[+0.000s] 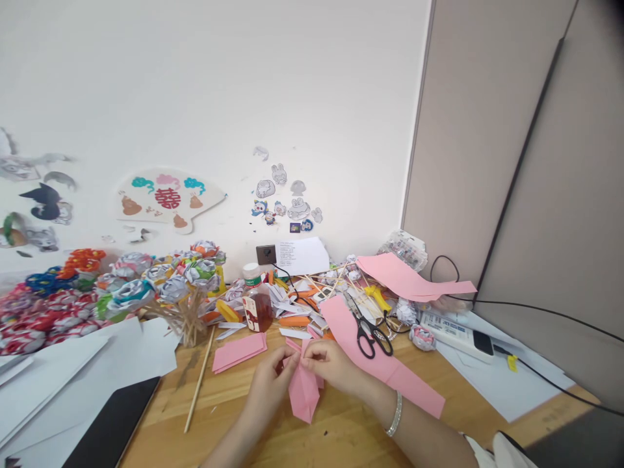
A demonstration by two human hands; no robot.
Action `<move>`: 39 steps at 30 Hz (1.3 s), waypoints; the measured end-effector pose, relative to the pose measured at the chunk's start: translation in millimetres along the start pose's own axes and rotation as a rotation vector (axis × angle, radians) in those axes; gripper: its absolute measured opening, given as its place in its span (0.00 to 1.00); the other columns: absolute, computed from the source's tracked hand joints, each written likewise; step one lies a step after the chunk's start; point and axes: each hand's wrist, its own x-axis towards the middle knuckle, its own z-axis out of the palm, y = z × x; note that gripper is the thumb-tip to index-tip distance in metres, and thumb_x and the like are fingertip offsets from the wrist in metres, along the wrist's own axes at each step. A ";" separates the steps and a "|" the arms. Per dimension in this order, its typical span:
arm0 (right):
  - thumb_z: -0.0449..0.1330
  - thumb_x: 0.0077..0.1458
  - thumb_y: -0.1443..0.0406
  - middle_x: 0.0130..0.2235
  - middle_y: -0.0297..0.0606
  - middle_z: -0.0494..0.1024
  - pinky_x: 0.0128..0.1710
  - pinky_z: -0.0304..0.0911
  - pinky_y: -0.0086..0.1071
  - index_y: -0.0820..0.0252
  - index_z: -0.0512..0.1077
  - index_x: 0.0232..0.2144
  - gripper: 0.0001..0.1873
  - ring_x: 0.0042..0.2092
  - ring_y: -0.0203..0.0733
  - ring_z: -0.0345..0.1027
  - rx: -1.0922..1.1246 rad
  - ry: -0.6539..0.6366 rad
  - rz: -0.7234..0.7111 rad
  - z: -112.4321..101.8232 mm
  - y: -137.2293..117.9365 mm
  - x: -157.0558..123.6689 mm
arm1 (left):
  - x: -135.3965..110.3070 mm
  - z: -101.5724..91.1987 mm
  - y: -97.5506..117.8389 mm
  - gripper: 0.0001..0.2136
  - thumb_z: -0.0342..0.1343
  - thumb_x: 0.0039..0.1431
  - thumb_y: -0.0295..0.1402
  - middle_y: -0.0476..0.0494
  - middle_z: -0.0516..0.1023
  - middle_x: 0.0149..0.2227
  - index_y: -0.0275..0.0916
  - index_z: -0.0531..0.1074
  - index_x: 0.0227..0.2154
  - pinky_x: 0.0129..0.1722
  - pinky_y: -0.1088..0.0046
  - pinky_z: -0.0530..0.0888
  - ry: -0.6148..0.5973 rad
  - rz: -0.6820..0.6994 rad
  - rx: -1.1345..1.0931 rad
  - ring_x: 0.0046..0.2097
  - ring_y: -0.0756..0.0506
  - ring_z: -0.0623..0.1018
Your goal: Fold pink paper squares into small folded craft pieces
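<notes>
Between my two hands is a folded piece of pink paper (pixel 305 394), creased down its length and tapering to a blunt point towards me. My left hand (pixel 273 374) pinches its upper left part. With thumb and fingers closed, my right hand (pixel 327 363) grips the upper right part close beside the left. A small stack of pink paper rectangles (pixel 240 352) lies to the left of my hands. On the right, black-handled scissors (pixel 369 330) rest on a long pink paper strip (pixel 404 377).
A wooden stick (pixel 199 380) lies left of the pink stack. Behind stand a bottle (pixel 257 304) and bunched paper flowers (pixel 166 286). Paper scraps (pixel 287 302) are heaped at the back. A black tablet-like slab (pixel 117 422) lies front left; a white power strip (pixel 461 338) sits right with cables.
</notes>
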 end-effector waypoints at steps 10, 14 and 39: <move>0.53 0.51 0.63 0.26 0.33 0.66 0.31 0.55 0.27 0.61 0.70 0.21 0.12 0.29 0.34 0.59 -0.105 -0.025 -0.067 -1.8 -3.1 0.7 | -0.3 1.0 0.8 0.13 0.50 0.49 0.42 0.45 0.75 0.24 0.37 0.72 0.24 0.28 0.74 0.67 0.035 0.043 0.024 0.28 0.46 0.71; 0.54 0.50 0.63 0.28 0.34 0.69 0.31 0.57 0.27 0.60 0.73 0.25 0.09 0.32 0.36 0.62 -0.077 -0.011 -0.054 -2.6 -7.3 1.4 | 2.0 -1.1 -5.3 0.13 0.50 0.49 0.42 0.47 0.74 0.23 0.37 0.71 0.22 0.26 0.74 0.66 0.076 0.028 0.080 0.26 0.47 0.70; 0.50 0.54 0.66 0.29 0.35 0.75 0.30 0.57 0.28 0.55 0.68 0.41 0.12 0.30 0.37 0.65 -0.755 0.010 -0.508 -0.8 0.3 -6.4 | 16.4 -3.7 -22.1 0.23 0.52 0.37 0.55 0.54 0.71 0.14 0.41 0.58 0.26 0.17 0.75 0.65 -0.053 -0.382 -0.392 0.17 0.47 0.73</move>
